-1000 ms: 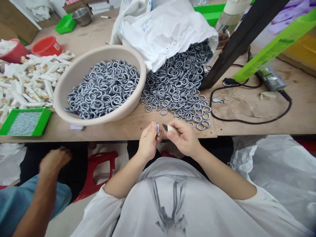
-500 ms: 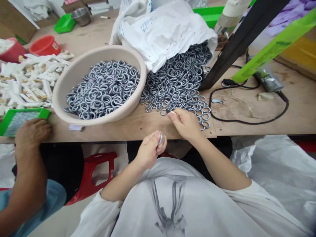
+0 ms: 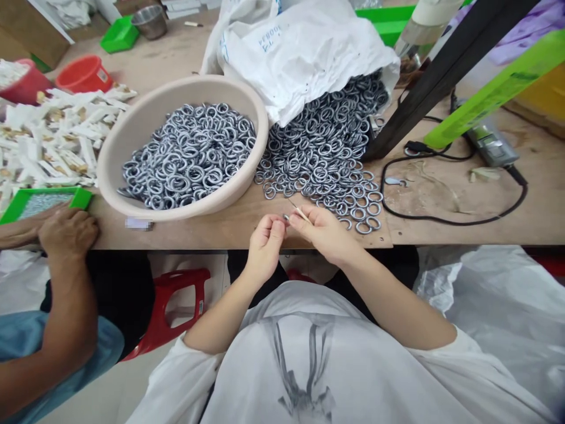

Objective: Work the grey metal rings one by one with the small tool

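Note:
My left hand (image 3: 266,246) is closed, pinching a small grey ring (image 3: 286,217) between thumb and fingertips just over the table's front edge. Right beside it, my right hand (image 3: 330,233) grips a small knife (image 3: 302,215) with a pale handle; its thin dark blade points up and to the left. The fingers of both hands nearly meet at the ring. Beyond them, a heap of loose grey rings (image 3: 326,153) spills from a white sack (image 3: 309,53). To the left stands a beige basin (image 3: 103,171) holding many similar rings.
At the left, a co-worker's hand (image 3: 70,229) rests by a green tray (image 3: 83,199), below a pile of white pieces (image 3: 57,135). A dark post (image 3: 441,82), a black cable (image 3: 436,221) and a handheld device (image 3: 492,144) are on the right. A red stool (image 3: 176,300) stands below.
My left hand has moved up with the ring to meet my right hand. My right hand has drawn slightly back from the heap, and the knife has turned. The co-worker's hands shifted.

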`<state>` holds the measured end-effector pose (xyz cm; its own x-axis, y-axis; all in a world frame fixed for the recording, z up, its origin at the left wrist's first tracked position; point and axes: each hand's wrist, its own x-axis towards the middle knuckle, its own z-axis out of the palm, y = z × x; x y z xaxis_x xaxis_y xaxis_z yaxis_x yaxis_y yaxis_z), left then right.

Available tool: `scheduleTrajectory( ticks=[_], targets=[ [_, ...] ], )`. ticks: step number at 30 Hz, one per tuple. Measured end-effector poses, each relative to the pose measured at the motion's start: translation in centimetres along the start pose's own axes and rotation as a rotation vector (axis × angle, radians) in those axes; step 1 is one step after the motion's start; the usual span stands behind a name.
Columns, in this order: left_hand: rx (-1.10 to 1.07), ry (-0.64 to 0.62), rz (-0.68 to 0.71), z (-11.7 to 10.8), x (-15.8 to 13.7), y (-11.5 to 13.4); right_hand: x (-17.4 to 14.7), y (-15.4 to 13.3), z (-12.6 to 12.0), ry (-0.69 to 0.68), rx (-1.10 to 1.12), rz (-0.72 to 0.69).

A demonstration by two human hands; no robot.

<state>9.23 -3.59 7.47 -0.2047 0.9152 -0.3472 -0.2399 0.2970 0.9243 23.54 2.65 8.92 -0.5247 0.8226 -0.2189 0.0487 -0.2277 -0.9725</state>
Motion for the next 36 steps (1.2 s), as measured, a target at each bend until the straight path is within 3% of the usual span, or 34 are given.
scheduleTrajectory(
  ticks=[3,5,8,13,17,23,28,33,36],
  targets=[
    [0.137,-0.039,0.155,0.5,-0.1,-0.3,-1.1,-0.1,0.5,-0.001,0.262,0.138],
    [0.179,-0.065,0.167,0.8,-0.2,-0.2,-1.5,0.0,0.8,0.009,0.338,0.187],
    [0.162,-0.094,0.139,1.2,-0.3,0.3,-1.8,0.2,1.1,0.059,0.331,0.093],
    [-0.075,-0.161,-0.002,1.8,-0.7,0.8,-1.9,0.4,0.7,0.116,0.098,-0.053],
    [-0.188,-0.159,-0.083,2.1,-1.0,1.4,-2.2,0.2,-0.2,0.250,-0.280,-0.154],
    [-0.288,-0.052,-0.196,2.4,-0.8,2.1,-3.4,-0.1,0.4,0.153,-0.705,-0.370],
    [-0.269,-0.074,-0.192,2.3,-1.1,1.9,-3.2,0.2,0.4,0.121,-0.721,-0.331],
    [-0.219,-0.313,-0.154,1.7,-2.0,1.6,-1.7,0.8,-1.0,0.273,-0.746,-0.107],
    [-0.283,-0.255,-0.143,0.8,-2.0,1.8,0.0,0.5,-0.7,0.230,-0.873,-0.087]
  ],
)
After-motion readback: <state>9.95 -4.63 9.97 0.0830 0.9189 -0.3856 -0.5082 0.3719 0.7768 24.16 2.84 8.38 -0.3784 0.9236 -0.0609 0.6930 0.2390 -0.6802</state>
